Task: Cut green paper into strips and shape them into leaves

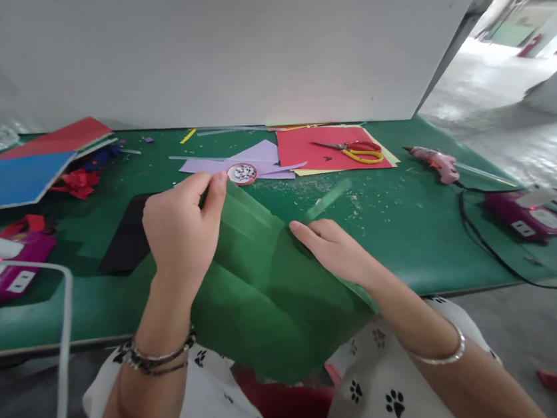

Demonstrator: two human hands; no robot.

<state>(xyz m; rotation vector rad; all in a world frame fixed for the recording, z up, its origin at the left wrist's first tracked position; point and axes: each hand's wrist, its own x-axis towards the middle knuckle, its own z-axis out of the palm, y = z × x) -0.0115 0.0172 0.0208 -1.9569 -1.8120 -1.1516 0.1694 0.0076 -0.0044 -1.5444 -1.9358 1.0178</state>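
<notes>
Green sheet (pixel 280 309): creased and thin-looking, held between both hands in front of the body; its upper part is over the worktop (pixel 393 243), its lower part hangs past the near edge above the lap.
Left hand (pixel 177 227): grip clenched on the sheet's upper corner, thumb and bent forefinger pinching it.
Right hand (pixel 336 253): grip closed on the same upper edge farther along, thumb on top, fingers mostly hidden behind.
Edge between the grips: slants from the left fingertips down to the right thumb, so the right hold sits lower and closer to the body. Most of the sheet falls below this line; its long axis cannot be told through the folds.
Nearer hand: the left for the top corner, the right for the right-hand side.
Green strip (pixel 331 197): just beyond the right fingers, pointing away to the right; whether it joins the sheet is unclear.
Round disc (pixel 242 173): just beside the left thumb tip, near purple paper (pixel 262 152).
Scissors (pixel 349 148): on red paper (pixel 296 148), beyond the right hand.
Glue gun (pixel 434 161): well apart, far right.
</notes>
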